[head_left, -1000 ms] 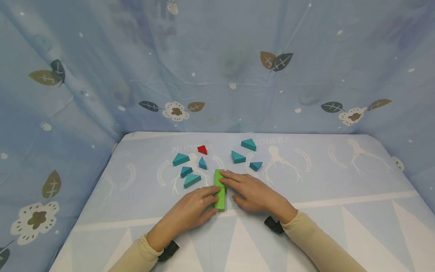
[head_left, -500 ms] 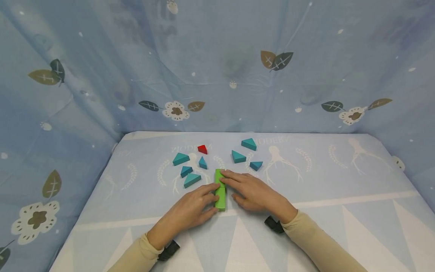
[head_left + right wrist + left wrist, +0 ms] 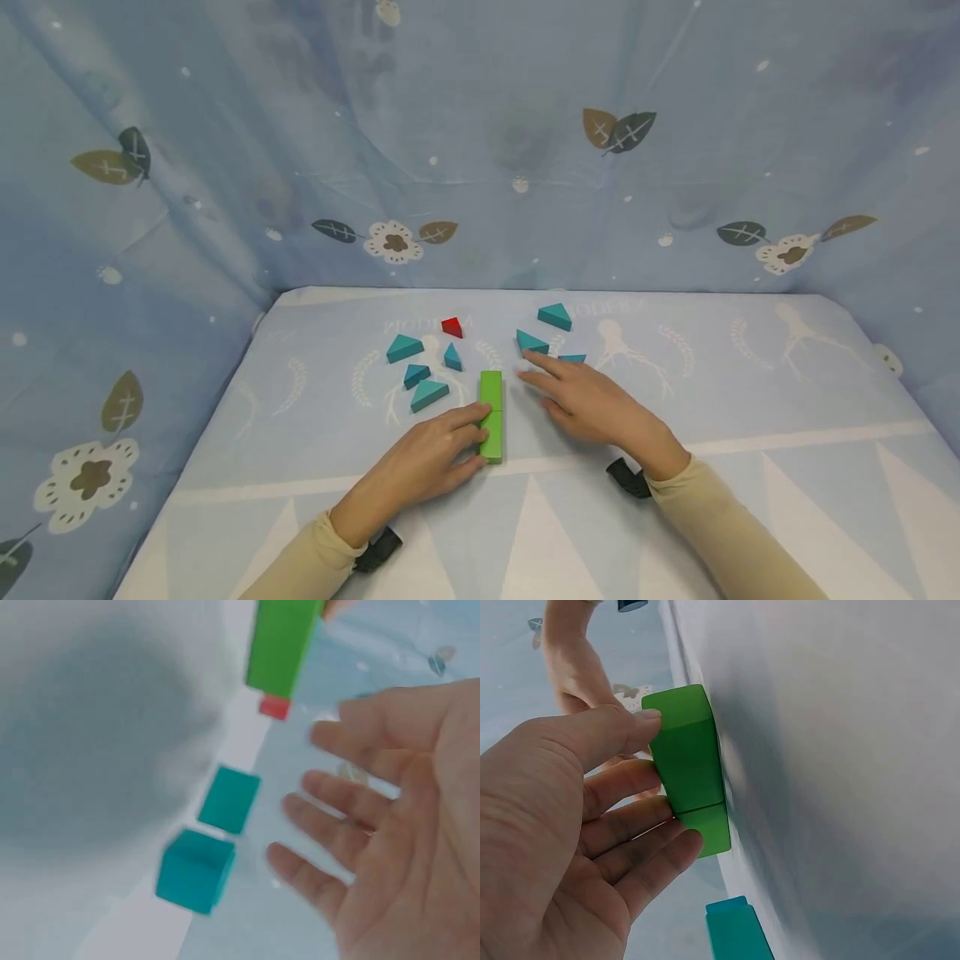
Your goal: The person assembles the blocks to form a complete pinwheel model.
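Note:
Two green rectangular blocks lie end to end in a line, a far one point(image 3: 491, 387) and a near one point(image 3: 493, 437). Along their left side rests my left hand point(image 3: 427, 450), its fingertips and thumb touching the green faces; the left wrist view shows the thumb at the near end's edge. My right hand point(image 3: 588, 402) is off the green blocks, to their right, fingers spread and nothing held. Its index fingertip overlaps the lower edge of a teal triangular block point(image 3: 531, 340) in the head view. A blue triangular block point(image 3: 572, 358) is partly hidden behind that hand.
Left of the green blocks lie teal triangles point(image 3: 429, 395), smaller blue triangles point(image 3: 453, 358) and a red block point(image 3: 452, 327). Another teal triangle point(image 3: 555, 316) lies farther back on the right. Patterned cloth point(image 3: 480, 167) hangs behind the table point(image 3: 750, 375).
My right hand has left the far green block and moved right, toward the teal and blue triangles. My left hand stays against the green blocks. The head view has shifted slightly.

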Demonstrator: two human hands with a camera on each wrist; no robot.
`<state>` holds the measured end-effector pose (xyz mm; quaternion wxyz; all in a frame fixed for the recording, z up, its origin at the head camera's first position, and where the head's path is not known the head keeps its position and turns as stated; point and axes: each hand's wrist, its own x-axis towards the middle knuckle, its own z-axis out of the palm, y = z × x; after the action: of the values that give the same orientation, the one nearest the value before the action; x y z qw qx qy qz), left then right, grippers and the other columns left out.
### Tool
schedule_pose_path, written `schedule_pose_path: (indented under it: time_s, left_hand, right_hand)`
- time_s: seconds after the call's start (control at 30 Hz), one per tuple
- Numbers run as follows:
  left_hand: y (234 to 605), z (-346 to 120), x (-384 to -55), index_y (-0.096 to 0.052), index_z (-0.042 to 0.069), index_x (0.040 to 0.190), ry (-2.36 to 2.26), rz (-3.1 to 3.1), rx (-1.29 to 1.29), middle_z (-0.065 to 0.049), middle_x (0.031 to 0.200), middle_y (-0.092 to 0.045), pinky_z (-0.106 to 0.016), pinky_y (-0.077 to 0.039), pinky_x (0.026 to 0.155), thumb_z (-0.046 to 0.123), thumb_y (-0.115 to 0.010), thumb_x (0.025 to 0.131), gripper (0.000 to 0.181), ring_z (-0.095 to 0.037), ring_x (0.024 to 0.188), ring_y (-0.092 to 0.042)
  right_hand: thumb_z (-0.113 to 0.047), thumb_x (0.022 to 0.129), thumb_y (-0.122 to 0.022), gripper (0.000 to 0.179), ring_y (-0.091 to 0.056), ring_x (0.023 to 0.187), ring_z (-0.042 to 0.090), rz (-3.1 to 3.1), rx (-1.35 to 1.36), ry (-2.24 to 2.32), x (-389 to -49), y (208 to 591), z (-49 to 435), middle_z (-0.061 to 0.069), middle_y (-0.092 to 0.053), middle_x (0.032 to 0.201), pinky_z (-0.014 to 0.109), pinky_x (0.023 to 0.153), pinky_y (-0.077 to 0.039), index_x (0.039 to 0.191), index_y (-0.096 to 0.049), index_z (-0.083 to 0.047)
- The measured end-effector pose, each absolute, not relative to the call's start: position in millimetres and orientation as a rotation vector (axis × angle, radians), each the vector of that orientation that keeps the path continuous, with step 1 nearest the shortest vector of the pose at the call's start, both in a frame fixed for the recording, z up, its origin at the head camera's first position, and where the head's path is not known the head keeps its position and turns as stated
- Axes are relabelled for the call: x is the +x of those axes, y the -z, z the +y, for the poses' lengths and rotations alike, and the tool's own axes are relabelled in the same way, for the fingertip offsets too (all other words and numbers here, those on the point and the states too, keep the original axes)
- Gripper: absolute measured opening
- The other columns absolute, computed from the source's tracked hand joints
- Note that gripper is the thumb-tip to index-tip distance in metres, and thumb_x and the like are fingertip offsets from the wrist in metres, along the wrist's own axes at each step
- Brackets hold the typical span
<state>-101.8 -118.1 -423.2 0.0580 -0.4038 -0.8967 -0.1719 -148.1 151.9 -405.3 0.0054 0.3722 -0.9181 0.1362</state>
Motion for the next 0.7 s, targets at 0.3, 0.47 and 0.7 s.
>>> schedule_pose_path:
  time_s: [0.3, 0.47, 0.7]
  left_hand:
    - [423.7, -117.9, -102.6, -0.074, 0.007, 0.106, 0.512, -2.733, -1.225, -0.010, 0.135, -0.061, -0.032, -0.051, 0.100, 0.027, -0.079, 0.083, 0.030, -0.021, 0.127, -0.057]
    - [423.0, -117.8, -102.8, -0.074, 0.007, 0.107, 0.519, -2.731, -1.231, -0.010, 0.135, -0.061, -0.032, -0.051, 0.101, 0.026, -0.078, 0.084, 0.030, -0.021, 0.127, -0.057]
    - [422.8, -118.5, -102.5, -0.074, 0.007, 0.106, 0.518, -2.712, -1.238, -0.011, 0.134, -0.061, -0.033, -0.050, 0.102, 0.025, -0.078, 0.084, 0.029, -0.022, 0.127, -0.057]
  right_hand:
    - [-0.015, 0.096, -0.061, 0.047, -0.057, 0.122, 0.035, -2.933, 0.998, -0.373, -154.1, 397.3, 171.0, 0.019, -0.050, 0.143, 0.053, 0.096, -0.049, 0.141, -0.052, -0.008]
    - [-0.010, 0.095, -0.058, 0.041, -0.066, 0.102, 0.032, -2.980, 0.947, -0.340, -157.6, 394.4, 179.9, 0.018, -0.051, 0.141, 0.049, 0.088, -0.053, 0.136, -0.057, -0.007]
    - [-0.005, 0.095, -0.055, 0.041, -0.050, 0.058, 0.011, -3.089, 0.963, -0.410, -160.5, 388.7, 191.6, 0.020, -0.045, 0.149, 0.037, 0.072, -0.049, 0.136, -0.058, -0.004]
